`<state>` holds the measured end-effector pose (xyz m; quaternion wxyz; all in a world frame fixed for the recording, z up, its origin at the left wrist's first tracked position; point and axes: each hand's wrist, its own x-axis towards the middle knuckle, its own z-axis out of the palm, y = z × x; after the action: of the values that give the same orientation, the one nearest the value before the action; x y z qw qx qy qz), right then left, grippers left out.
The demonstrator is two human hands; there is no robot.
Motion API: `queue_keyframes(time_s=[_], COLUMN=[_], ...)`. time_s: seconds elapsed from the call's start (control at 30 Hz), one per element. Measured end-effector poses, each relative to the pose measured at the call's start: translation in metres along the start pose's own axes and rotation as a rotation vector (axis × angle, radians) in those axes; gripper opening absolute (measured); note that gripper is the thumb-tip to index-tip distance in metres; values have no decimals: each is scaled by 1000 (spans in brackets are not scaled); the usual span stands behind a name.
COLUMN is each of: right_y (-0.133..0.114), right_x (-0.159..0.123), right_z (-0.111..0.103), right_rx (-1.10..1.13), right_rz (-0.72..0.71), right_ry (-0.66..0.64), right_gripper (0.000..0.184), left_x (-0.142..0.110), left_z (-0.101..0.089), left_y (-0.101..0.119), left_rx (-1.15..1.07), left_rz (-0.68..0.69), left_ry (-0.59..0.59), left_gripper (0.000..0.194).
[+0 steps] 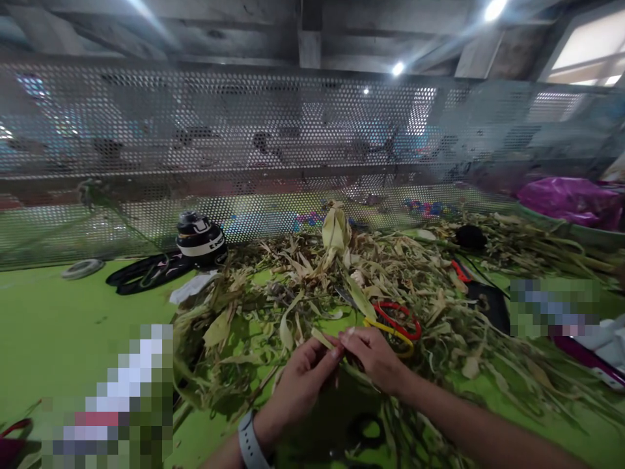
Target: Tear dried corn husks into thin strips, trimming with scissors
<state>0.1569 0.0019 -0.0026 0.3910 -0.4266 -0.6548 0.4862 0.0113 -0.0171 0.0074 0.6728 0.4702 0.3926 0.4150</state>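
Observation:
My left hand [305, 374], with a pale watch strap on its wrist, pinches a pale green strip of leaf [322, 339] between thumb and fingers. My right hand [374, 358] meets it at the fingertips, its fingers pressed together on the same strip. Just beyond the right hand lie scissors with one red and one yellow handle loop [398, 319], their blades partly hidden among leaves. Dried leaves and stalks [303, 260] cover the green tabletop [131, 306] around both hands. A taller bundle of pale folded leaves [336, 231] stands up from the pile.
A perforated metal screen [293, 150] closes off the back. At the left are a black bottle-like container [200, 241], a black pouch [146, 270] and a tape roll [83, 269]. A magenta plastic bag [571, 202] sits at the right. A dark ring-shaped object [366, 430] lies below my hands.

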Motion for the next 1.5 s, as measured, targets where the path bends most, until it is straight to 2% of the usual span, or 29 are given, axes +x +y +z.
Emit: queue_keyframes(time_s=[0.07,0.17,0.27,0.37,0.47,0.57,0.67,0.77,0.87,0.97,1.0,1.07,1.17,1.23,1.33,1.5], right_y=[2,4,2,0,-3,-8,-15,-17,-17,-20,-22,-26,-28,-26,-22,-15], right_x=[0,-3,-6,-8,-5,2,7,7,5,7,7,8,3,-2,-9,-10], right_z=[0,1,2,3,-1,-10,-17,-19,-22,-28,-29,-29,-19,-10,0,2], right_rx=[-122,-265,-300,-285,-243,-147,-93,-170,-222,-167,-142,-123,-205,-245,-268,-304], right_rz=[-86,-170,-199,-199,-163,-78,-26,-69,-96,-54,-38,-25,-46,-43,-55,-94], right_ry=[75,181,203,193,203,153,69,50,152,312,320,223,-62,-175,-173,-204], right_gripper=[39,38,38,38,39,38,38,39,36,34,34,35,38,37,37,35], left_x=[1,2,3,3,4,7,10,10,7,1,-1,-6,-13,-16,-19,-20], left_z=[-1,-2,0,1,-1,-5,-5,-3,-3,-8,-9,-11,-11,-10,-10,-16], left_y=[0,-3,-7,-8,-6,2,12,17,17,16,17,19,21,20,17,7], left_rx=[20,66,115,111,101,87,114,219,299,283,249,167,93,81,52,57], left_rz=[14,61,125,138,102,79,153,235,240,180,170,185,228,238,214,66], left_ry=[-7,62,133,142,71,-18,-54,-95,-63,56,91,136,163,197,192,95], left_gripper=[32,29,26,26,28,30,30,30,30,31,30,30,28,28,29,39])
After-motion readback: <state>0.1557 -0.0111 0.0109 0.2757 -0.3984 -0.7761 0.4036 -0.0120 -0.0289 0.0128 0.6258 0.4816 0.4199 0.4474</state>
